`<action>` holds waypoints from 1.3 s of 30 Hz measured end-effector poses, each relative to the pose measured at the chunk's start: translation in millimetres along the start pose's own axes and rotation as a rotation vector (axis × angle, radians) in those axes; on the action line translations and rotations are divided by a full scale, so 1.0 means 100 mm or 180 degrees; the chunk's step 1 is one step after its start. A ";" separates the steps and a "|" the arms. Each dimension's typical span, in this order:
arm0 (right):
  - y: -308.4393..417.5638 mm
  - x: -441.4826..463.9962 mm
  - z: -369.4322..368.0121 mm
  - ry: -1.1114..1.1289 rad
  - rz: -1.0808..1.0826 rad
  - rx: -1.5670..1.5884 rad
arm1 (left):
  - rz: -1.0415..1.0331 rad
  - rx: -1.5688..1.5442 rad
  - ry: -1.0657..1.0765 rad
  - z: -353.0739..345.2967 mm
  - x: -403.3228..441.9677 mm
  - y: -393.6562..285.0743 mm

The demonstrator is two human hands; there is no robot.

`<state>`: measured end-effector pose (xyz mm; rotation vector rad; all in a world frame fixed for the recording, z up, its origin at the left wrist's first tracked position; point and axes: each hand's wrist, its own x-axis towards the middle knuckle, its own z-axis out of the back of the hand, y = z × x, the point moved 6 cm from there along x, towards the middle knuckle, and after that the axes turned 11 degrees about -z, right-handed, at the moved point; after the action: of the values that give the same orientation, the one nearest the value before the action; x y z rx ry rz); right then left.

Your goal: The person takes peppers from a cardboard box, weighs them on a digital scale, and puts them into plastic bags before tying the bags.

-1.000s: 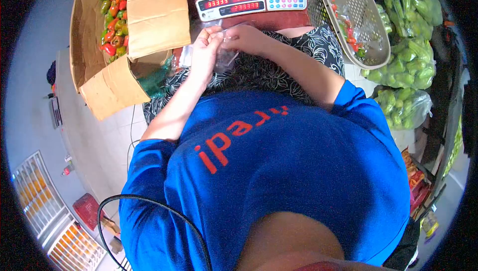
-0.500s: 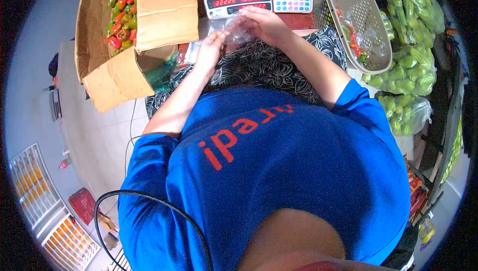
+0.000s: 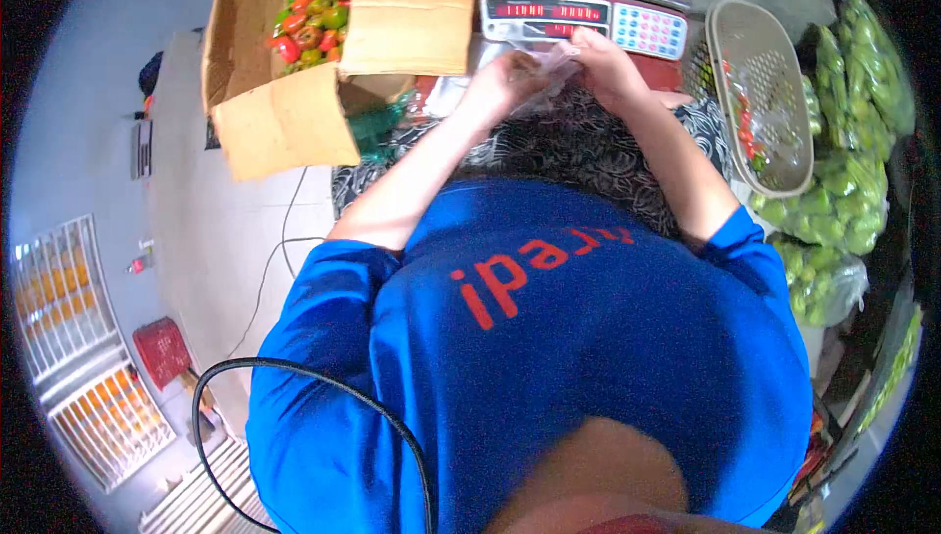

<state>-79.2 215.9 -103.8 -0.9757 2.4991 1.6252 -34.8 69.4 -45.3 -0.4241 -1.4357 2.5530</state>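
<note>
A clear plastic bag (image 3: 557, 71) is held up in front of the scale, between my two hands. My left hand (image 3: 502, 85) is closed on the bag's left side, its fingers smeared a little by motion. On the other side, my right hand (image 3: 610, 71) pinches the bag's edge between thumb and fingers. Just beyond them stands a digital scale (image 3: 584, 24) with lit red digits and a keypad. To the left, an open cardboard box (image 3: 407, 14) holds red and green peppers (image 3: 319, 6).
On the right stands a beige plastic basket (image 3: 720, 102) with bagged peppers inside. Beyond it are several plastic bags of green vegetables (image 3: 851, 201). A green net (image 3: 382, 132) lies under the box flap. A black cable (image 3: 323, 392) loops at lower left.
The whole view has shifted, with the scene now further right in the picture. My hands still hold the plastic bag, and my left hand has turned around its side. The scale's digits differ.
</note>
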 end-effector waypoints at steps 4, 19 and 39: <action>0.07 -0.15 -0.26 0.0597 -0.0462 0.0212 | -0.0889 0.0181 -0.0397 0.04 0.16 0.35; 0.07 0.05 0.61 -0.1946 -0.0821 -0.4212 | 0.0737 -0.4092 0.0239 -0.63 0.08 0.65; 0.02 0.00 0.96 -0.2506 -0.1886 -0.3637 | 0.0393 -0.3203 0.0725 -0.72 0.08 0.73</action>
<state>-111.0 295.9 -147.0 -0.6949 0.6143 2.4356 -19.3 91.7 -144.4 -0.9026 -2.5378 1.5690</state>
